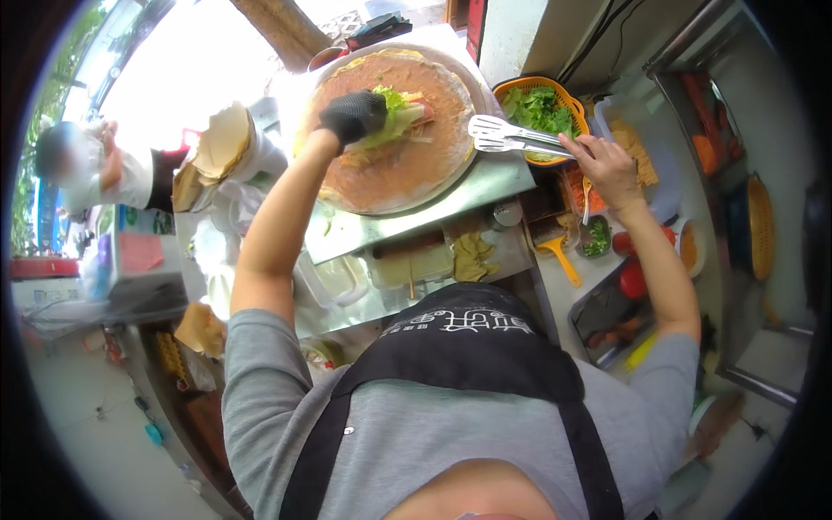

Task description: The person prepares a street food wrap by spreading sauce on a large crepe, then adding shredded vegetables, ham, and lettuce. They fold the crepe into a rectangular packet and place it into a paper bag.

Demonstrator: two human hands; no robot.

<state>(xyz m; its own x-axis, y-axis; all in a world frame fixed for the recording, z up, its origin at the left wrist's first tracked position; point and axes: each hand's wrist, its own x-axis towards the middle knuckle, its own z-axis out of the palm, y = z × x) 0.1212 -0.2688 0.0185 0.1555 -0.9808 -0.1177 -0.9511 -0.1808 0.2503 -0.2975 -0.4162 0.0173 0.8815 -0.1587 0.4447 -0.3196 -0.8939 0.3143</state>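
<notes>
A large round crepe [399,178], spread with reddish-brown sauce, lies on a round griddle [407,211]. Lettuce [394,121] is heaped on its middle, with pinkish-red and orange strips beside it. My left hand [353,118], in a black glove, rests at the left side of this heap. Its fingers look curled, and whatever they hold is hidden. My bare right hand [604,165] grips a pair of metal tongs [511,134] by the handle end. The slotted tong heads point left over the crepe's right edge, apart from the filling.
Right of the griddle stand an orange basket of leafy greens [542,106], a tub of yellowish-brown pieces [637,152] and a small dish of chopped greens [595,237]. A yellow-handled tool [561,258] lies nearer. Stacked brown paper bags [224,143] stand left; a person [100,165] is beyond.
</notes>
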